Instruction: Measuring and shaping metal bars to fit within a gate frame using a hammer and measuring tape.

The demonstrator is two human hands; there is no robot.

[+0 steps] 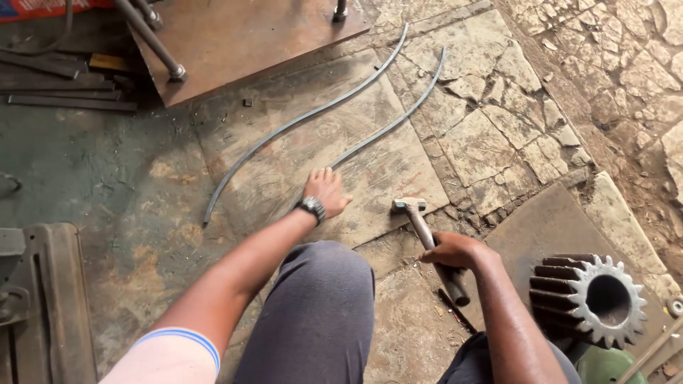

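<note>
Steel rod (388, 128), curved, lies on the cracked stone floor (498, 135) at twelve o'clock, its near end pinned under the flat left hand (327, 190). The right hand (455, 250) grips a hammer (421, 224); a stray blow could catch those fingers. No containers in view.
</note>
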